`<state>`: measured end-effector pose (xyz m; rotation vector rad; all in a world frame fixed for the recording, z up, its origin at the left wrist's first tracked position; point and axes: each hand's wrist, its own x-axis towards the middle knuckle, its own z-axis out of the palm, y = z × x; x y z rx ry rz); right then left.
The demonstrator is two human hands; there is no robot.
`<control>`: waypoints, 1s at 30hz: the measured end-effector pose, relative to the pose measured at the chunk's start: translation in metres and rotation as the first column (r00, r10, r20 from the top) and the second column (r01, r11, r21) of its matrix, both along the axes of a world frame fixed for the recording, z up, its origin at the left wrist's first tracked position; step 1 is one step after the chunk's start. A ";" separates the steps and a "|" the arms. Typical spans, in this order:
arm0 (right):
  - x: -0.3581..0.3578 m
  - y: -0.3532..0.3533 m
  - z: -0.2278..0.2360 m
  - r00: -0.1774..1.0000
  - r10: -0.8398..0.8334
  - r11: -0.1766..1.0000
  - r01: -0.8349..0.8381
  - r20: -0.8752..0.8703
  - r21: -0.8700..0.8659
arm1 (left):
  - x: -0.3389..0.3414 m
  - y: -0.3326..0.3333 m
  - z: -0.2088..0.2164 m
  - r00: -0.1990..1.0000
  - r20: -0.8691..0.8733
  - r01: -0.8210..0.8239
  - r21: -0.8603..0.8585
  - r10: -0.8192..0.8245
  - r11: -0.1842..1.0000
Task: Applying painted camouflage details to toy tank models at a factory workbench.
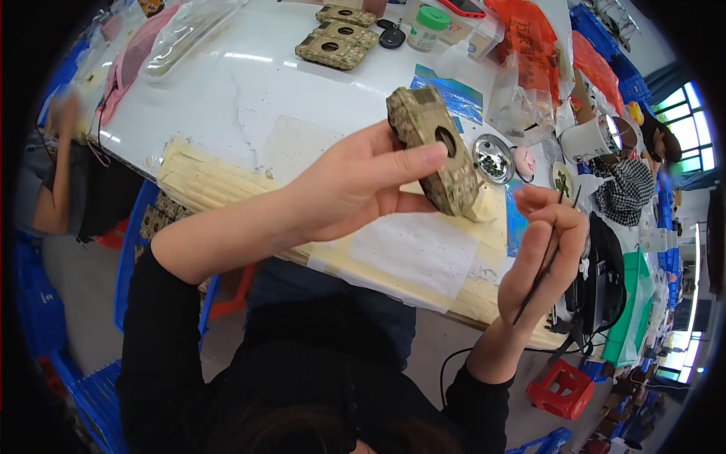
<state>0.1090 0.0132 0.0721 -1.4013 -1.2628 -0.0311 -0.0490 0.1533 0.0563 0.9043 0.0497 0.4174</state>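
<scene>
My left hand (355, 178) grips a camouflage-painted model tank hull (431, 121), tilted above the table, with the thumb beside the round hole in its top. To its right, my right hand (548, 250) is closed around dark, thin tweezers (543, 271), their tips pointing up and away. The tweezers are apart from the hull. Just beyond the hull stands a round metal dish (505, 144) with small dark green bits in it. Another small round dish (561, 168) of green bits lies beyond my right hand. White paper (412, 261) lies under my hands.
Several similar hulls (336, 47) sit at the far side of the white table (242, 83). Near them are a green-lidded jar (428, 29) and a black key fob (391, 35). A white cup (586, 142) and black bag (605, 272) stand right. Another person's arm (57, 166) shows at left.
</scene>
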 end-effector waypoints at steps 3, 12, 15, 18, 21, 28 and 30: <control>0.013 0.000 0.010 0.925 -0.188 0.964 0.239 0.330 -0.121 | 0.013 0.021 0.003 0.998 -0.071 0.001 0.013 0.000 1.000; 0.028 0.017 -0.013 0.835 -0.105 0.931 0.273 0.541 -0.242 | 0.018 0.027 -0.022 0.991 -0.131 -0.013 -0.272 -0.023 0.962; 0.027 0.022 -0.017 0.847 -0.084 0.933 0.251 0.526 -0.256 | 0.017 0.026 -0.025 0.988 -0.149 -0.009 -0.317 -0.041 0.948; 0.026 0.022 -0.018 0.854 -0.087 0.933 0.250 0.513 -0.258 | 0.015 0.025 -0.025 0.987 -0.146 0.012 -0.347 -0.066 0.938; 0.025 0.019 -0.014 0.855 -0.120 0.933 0.271 0.504 -0.238 | 0.015 0.023 -0.024 0.987 -0.140 0.027 -0.365 -0.084 0.931; 0.007 0.011 0.004 0.904 -0.238 0.971 0.234 0.355 0.055 | 0.013 0.019 -0.017 0.984 -0.138 0.063 -0.330 -0.114 0.942; 0.001 0.013 -0.001 0.974 -0.107 0.994 0.101 0.201 0.037 | 0.012 0.018 -0.017 0.981 -0.138 0.089 -0.323 -0.139 0.942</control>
